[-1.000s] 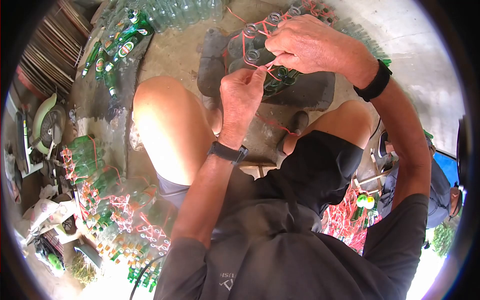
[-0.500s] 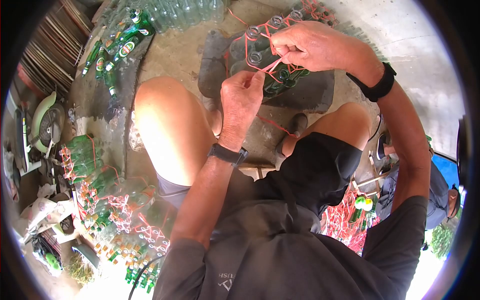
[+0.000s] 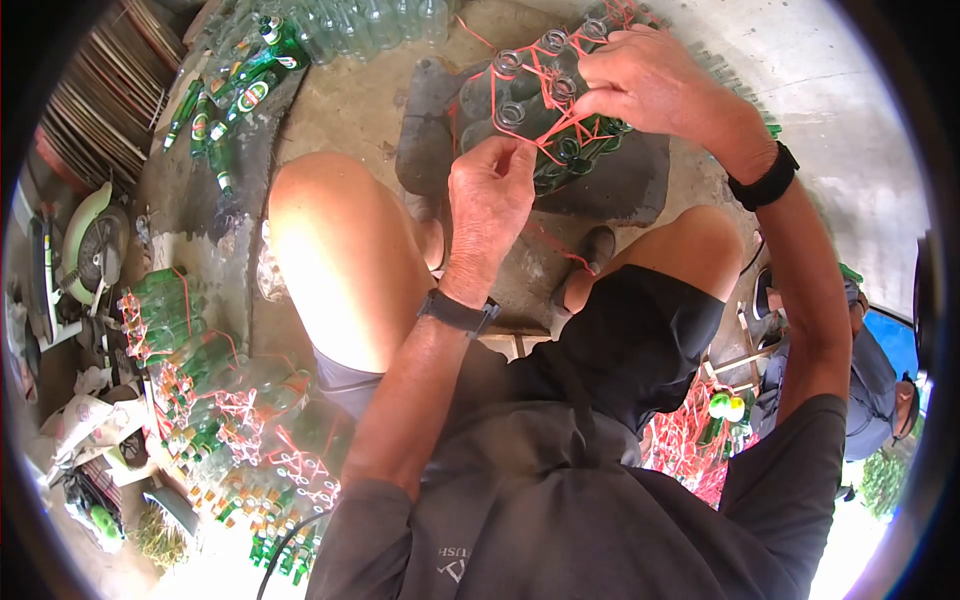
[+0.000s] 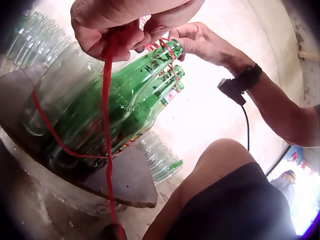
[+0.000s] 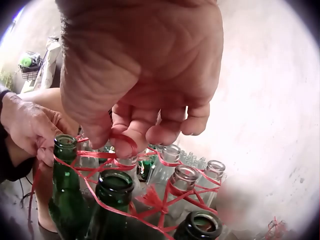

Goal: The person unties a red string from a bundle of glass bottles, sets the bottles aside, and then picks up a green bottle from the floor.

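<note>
Hands at a bundle of bottles, head and wrist views. The red twine [image 4: 106, 105] lies within the fingers of the left hand [image 3: 490, 205], which are curled and pinch it; one strand hangs down below them. The fingers of the right hand [image 3: 665, 90] are bent and grip a loop of the same twine, which passes round one fingertip, just above the bottle mouths. The left hand is beside the near edge of the bundle; the right hand is over its right side.

The bundle stands upright on a dark surface [image 3: 640, 185]. Its mouths, criss-crossed by twine, number at least five on clear bottles [image 5: 185, 175] and at least three on green bottles [image 5: 65, 200]; others may be hidden by the right hand. In the left wrist view, one band of twine runs round the lower bodies of the bottles.

Two black wristbands are seen, one on the left wrist [image 3: 456, 310] and one on the right [image 3: 765, 180]. Loose green bottles [image 3: 253, 97] lie to the left of the bundle.
</note>
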Action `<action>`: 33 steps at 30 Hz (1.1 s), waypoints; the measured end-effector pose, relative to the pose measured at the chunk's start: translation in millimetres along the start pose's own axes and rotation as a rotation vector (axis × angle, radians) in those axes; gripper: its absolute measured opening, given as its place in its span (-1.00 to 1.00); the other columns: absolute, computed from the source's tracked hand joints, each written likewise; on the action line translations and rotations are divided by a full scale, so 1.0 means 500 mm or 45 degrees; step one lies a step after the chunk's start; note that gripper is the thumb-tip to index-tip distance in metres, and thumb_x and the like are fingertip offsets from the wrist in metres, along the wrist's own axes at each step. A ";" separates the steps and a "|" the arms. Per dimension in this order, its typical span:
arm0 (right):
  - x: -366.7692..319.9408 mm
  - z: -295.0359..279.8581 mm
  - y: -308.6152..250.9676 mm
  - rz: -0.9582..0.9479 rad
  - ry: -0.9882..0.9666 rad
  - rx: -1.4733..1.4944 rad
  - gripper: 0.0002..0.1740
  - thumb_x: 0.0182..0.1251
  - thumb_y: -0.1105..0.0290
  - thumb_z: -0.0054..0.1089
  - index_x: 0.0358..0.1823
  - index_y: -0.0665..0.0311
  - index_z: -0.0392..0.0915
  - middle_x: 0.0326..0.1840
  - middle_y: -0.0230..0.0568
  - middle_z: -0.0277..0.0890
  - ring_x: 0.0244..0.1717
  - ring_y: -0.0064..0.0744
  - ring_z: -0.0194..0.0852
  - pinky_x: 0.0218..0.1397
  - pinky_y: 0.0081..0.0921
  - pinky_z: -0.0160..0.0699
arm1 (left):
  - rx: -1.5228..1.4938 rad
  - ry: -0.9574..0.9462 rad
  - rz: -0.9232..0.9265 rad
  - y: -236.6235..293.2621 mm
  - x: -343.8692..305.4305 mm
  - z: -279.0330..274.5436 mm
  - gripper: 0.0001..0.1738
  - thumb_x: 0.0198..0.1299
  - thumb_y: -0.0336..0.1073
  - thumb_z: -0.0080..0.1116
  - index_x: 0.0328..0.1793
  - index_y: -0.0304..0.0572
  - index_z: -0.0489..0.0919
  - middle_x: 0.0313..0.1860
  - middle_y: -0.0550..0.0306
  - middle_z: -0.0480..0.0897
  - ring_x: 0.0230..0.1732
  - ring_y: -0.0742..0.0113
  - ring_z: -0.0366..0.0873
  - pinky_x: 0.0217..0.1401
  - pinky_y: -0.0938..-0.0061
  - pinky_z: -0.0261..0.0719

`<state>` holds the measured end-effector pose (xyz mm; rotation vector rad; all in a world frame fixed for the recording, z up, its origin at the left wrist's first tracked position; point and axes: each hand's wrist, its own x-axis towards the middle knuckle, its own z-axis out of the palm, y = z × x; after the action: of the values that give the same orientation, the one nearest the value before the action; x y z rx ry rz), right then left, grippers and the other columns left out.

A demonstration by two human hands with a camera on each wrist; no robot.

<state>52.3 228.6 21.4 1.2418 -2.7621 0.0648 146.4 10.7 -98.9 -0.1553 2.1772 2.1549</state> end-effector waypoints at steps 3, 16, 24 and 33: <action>0.002 -0.007 0.007 0.037 -0.102 0.164 -0.71 0.49 0.28 0.29 -0.31 0.30 0.44 -0.45 -0.02 0.49 -0.24 0.18 0.58 -0.17 0.06 0.47 | 0.054 0.013 0.033 -0.007 0.001 0.005 -0.75 0.48 -0.29 0.35 -0.07 -0.41 0.81 -0.43 0.42 0.64 -0.38 0.70 0.40 -0.34 0.58 0.41; 0.034 0.036 0.012 0.195 -0.050 0.483 -0.80 0.60 0.39 0.15 -0.18 0.32 0.37 -0.41 -0.06 0.37 -0.36 -0.02 0.38 -0.19 -0.12 0.43 | 0.046 0.121 0.006 -0.013 -0.006 0.005 -0.73 0.43 -0.28 0.34 -0.13 -0.45 0.78 -0.43 0.38 0.63 -0.39 0.66 0.38 -0.34 0.55 0.41; 0.050 0.099 0.044 0.156 0.024 0.620 -0.86 0.48 0.49 0.11 -0.18 0.35 0.65 -0.43 -0.04 0.54 -0.45 -0.10 0.58 -0.28 -0.18 0.54 | 0.049 0.143 -0.015 -0.020 -0.018 0.003 -0.74 0.42 -0.29 0.35 -0.16 -0.44 0.79 -0.44 0.39 0.63 -0.40 0.67 0.39 -0.36 0.56 0.39; 0.075 0.021 0.002 0.681 -0.495 0.768 -0.75 0.53 0.54 0.09 0.08 0.38 0.72 -0.55 -0.25 0.49 -0.68 -0.44 0.57 -0.56 -0.39 0.46 | 0.002 0.166 -0.169 -0.016 -0.028 -0.051 -0.75 0.33 -0.33 0.37 -0.20 -0.49 0.80 -0.42 0.08 0.80 -0.36 0.52 0.62 -0.21 0.45 0.62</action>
<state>26.2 200.6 15.5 0.5774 -3.4925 0.8347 161.9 -14.6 -104.8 -0.4393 2.1660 2.1260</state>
